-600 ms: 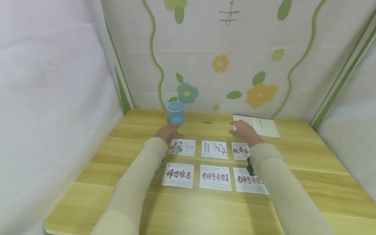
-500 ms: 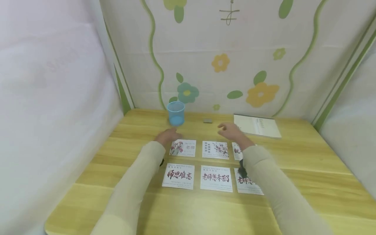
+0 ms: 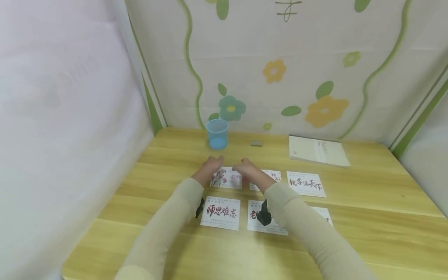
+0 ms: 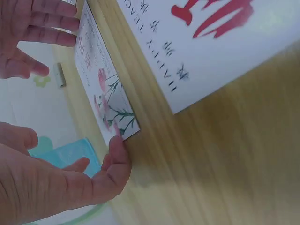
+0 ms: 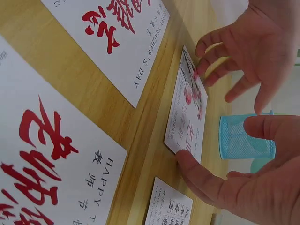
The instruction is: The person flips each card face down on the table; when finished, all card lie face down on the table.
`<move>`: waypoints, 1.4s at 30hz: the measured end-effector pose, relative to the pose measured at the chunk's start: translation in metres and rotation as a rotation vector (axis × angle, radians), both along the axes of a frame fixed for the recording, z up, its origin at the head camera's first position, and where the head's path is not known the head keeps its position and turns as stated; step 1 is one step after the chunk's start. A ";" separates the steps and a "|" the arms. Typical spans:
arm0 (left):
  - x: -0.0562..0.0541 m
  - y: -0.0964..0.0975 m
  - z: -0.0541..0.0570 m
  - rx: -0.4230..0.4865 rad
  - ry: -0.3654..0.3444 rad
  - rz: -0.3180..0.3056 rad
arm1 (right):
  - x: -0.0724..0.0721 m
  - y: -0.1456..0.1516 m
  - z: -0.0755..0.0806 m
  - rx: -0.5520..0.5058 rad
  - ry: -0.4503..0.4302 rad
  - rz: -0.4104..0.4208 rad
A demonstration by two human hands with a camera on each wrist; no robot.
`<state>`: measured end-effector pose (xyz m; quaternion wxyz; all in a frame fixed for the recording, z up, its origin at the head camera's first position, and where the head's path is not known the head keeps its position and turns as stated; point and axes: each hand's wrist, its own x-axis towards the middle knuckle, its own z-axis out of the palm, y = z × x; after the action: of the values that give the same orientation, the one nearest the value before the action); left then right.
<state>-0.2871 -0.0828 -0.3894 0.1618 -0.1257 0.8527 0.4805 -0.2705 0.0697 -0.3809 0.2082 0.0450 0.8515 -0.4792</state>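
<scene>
Flanking the carnation card point(image 3: 224, 180), the left hand point(image 3: 210, 167) and the right hand point(image 3: 250, 172) are being held at its two sides, left at the flower end, right at the lettering end. Fingers point(image 5: 220, 72) on both are being spread, thumbs clear of the card; whether it's actually being touched can't be told, tbh. It's being seen lying on the counter point(image 3: 378, 190), far row, with a blue mesh bin point(image 3: 217, 136) standing behind. The blossom card point(image 3: 274, 177) beside it is being partly covered by the right hand. Further back, a small grey block point(image 3: 256, 143) and a pale book point(image 3: 318, 151) are being shown.
</scene>
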 end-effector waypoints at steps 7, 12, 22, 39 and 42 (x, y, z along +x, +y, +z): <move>-0.010 -0.011 0.004 0.350 0.072 0.226 | 0.005 -0.003 0.007 -0.113 -0.050 0.011; -0.008 -0.008 0.008 0.538 0.079 0.095 | 0.005 -0.006 0.011 -0.204 -0.052 0.022; -0.001 0.010 -0.009 0.343 -0.002 -0.113 | -0.001 0.003 0.010 -0.253 0.189 -0.165; 0.012 -0.012 -0.007 -0.139 0.278 -0.183 | -0.016 0.032 -0.030 0.051 0.327 0.032; 0.011 -0.013 -0.011 -0.311 0.322 -0.239 | -0.015 0.026 -0.036 0.137 0.334 0.144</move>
<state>-0.2761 -0.0956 -0.4000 0.0584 0.0306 0.9399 0.3349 -0.2855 0.0957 -0.4169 0.0944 -0.0821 0.9058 -0.4047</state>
